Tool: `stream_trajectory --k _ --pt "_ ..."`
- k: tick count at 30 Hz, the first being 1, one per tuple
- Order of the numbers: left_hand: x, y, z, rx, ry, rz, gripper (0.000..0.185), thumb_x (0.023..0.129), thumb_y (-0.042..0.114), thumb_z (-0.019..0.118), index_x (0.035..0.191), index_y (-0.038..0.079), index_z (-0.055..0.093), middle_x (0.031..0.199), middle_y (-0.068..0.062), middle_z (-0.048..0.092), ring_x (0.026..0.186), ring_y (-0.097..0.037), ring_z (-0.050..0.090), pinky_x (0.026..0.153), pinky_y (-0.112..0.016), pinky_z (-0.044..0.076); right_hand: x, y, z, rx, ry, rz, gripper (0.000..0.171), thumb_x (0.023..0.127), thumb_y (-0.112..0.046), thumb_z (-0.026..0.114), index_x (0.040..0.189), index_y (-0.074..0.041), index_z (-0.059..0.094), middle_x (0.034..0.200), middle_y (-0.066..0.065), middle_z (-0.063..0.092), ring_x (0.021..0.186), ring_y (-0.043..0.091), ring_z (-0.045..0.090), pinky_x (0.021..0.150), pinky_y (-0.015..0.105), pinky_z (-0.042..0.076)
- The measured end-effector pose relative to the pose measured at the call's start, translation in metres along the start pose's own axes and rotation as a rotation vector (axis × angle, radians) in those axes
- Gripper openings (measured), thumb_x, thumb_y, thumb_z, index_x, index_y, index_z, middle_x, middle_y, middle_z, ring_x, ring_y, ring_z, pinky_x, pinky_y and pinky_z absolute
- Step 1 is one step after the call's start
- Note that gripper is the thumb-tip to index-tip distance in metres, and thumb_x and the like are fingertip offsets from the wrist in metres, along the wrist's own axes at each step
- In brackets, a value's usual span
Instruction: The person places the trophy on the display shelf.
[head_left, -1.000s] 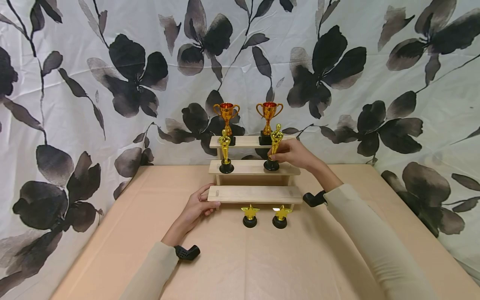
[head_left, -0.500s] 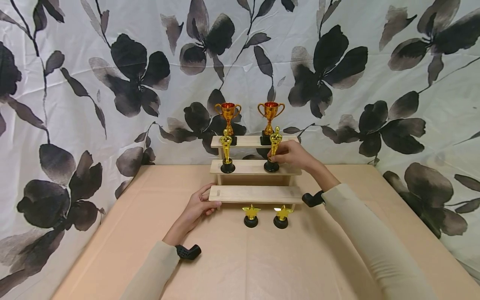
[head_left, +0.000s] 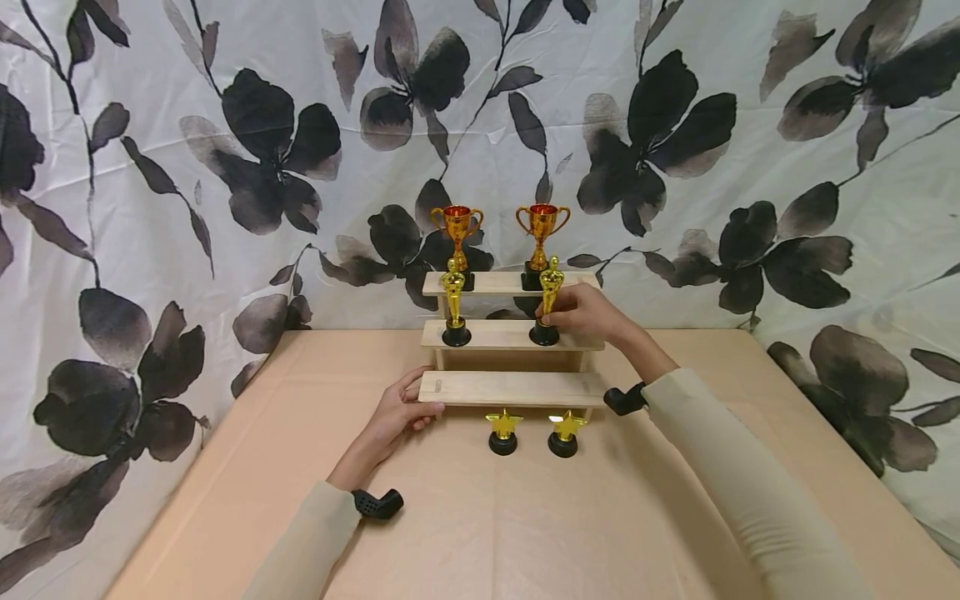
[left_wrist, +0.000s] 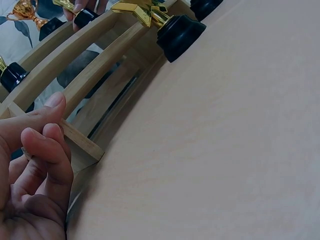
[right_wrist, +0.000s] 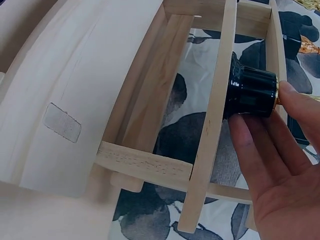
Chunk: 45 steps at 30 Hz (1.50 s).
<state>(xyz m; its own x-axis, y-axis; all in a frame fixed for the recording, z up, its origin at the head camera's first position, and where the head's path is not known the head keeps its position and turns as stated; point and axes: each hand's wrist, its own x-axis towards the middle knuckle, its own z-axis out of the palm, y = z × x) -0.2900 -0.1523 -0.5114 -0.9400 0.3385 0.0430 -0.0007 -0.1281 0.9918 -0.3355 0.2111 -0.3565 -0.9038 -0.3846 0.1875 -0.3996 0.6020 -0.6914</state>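
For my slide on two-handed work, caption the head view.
Left hand holding the shelf, right hand gripping a gold figurine on its middle tier.

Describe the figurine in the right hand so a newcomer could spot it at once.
Find the three-tiered wooden shelf, then its middle tier. Near the left end stands a lookalike gold figurine; the wanted figurine is near the right end, set apart by the right hand gripping it.

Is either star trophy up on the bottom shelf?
No, the left star trophy and the right star trophy both stand on the table in front of the bottom shelf.
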Motion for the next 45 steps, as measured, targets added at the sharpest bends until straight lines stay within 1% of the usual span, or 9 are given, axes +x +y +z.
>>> stream_trajectory --k 6,13,17,23,29,32,38,45 --pt "-0.0001 0.0002 0.0000 0.006 0.002 0.003 0.088 0.088 -0.002 0.078 0.161 0.009 0.030 0.098 -0.002 0.075 0.063 -0.008 0.056 0.052 -0.017 0.044 0.0022 0.0007 0.0009 -0.007 0.008 -0.003 0.017 0.097 -0.008 0.071 0.111 0.001 0.075 0.111 0.019 0.076 0.093 0.021 0.067 0.079 0.024 0.056" --pt "-0.0001 0.0006 -0.0003 0.013 -0.005 0.004 0.086 0.088 -0.002 0.078 0.161 0.009 0.032 0.104 -0.002 0.074 0.064 -0.008 0.056 0.052 -0.017 0.045 0.0038 0.0015 0.0014 -0.003 0.005 -0.010 0.018 0.097 -0.009 0.071 0.112 0.000 0.075 0.111 0.018 0.076 0.093 0.022 0.067 0.079 0.025 0.056" --pt "0.0009 -0.0004 -0.0007 0.018 -0.006 0.007 0.087 0.088 -0.001 0.078 0.161 0.009 0.031 0.102 -0.002 0.074 0.064 -0.008 0.056 0.052 -0.017 0.045 0.0052 0.0038 0.0021 0.000 0.001 -0.016 0.018 0.097 -0.010 0.071 0.112 0.000 0.075 0.111 0.018 0.076 0.093 0.020 0.067 0.080 0.024 0.055" --pt "0.0011 -0.0011 -0.0009 0.020 -0.006 0.014 0.087 0.088 -0.002 0.077 0.161 0.008 0.031 0.099 -0.002 0.075 0.064 -0.008 0.056 0.053 -0.017 0.045 0.0060 0.0034 0.0031 0.005 0.002 -0.010 0.018 0.098 -0.009 0.070 0.113 0.000 0.075 0.112 0.018 0.076 0.095 0.021 0.068 0.082 0.027 0.056" --pt "0.0010 -0.0017 -0.0012 0.014 -0.007 0.013 0.086 0.089 -0.002 0.077 0.161 0.008 0.031 0.099 -0.002 0.075 0.064 -0.008 0.056 0.052 -0.017 0.045 0.0075 0.0054 0.0042 0.008 0.001 -0.019 0.018 0.098 -0.008 0.069 0.113 0.001 0.074 0.113 0.019 0.076 0.096 0.020 0.069 0.081 0.025 0.055" --pt "0.0007 -0.0016 -0.0012 0.013 -0.008 0.012 0.086 0.089 -0.002 0.077 0.161 0.008 0.031 0.098 -0.002 0.074 0.064 -0.008 0.056 0.052 -0.017 0.045 0.0078 0.0050 0.0040 0.005 0.000 -0.022 0.019 0.098 -0.008 0.069 0.113 0.001 0.074 0.112 0.020 0.075 0.096 0.022 0.069 0.081 0.025 0.054" --pt "0.0002 -0.0013 -0.0007 0.012 -0.002 0.008 0.087 0.088 -0.002 0.077 0.161 0.008 0.031 0.096 -0.002 0.074 0.063 -0.008 0.056 0.052 -0.017 0.045 0.0060 0.0023 0.0037 0.016 -0.001 -0.002 0.021 0.097 -0.011 0.070 0.114 0.002 0.074 0.115 0.022 0.074 0.100 0.027 0.068 0.082 0.026 0.054" --pt "-0.0005 -0.0011 -0.0004 0.007 -0.002 0.006 0.087 0.089 -0.002 0.077 0.161 0.009 0.031 0.101 -0.003 0.075 0.064 -0.008 0.057 0.052 -0.017 0.044 0.0040 0.0012 0.0051 0.007 0.020 0.010 0.021 0.097 -0.013 0.071 0.113 0.001 0.074 0.113 0.020 0.075 0.097 0.025 0.068 0.080 0.025 0.053"
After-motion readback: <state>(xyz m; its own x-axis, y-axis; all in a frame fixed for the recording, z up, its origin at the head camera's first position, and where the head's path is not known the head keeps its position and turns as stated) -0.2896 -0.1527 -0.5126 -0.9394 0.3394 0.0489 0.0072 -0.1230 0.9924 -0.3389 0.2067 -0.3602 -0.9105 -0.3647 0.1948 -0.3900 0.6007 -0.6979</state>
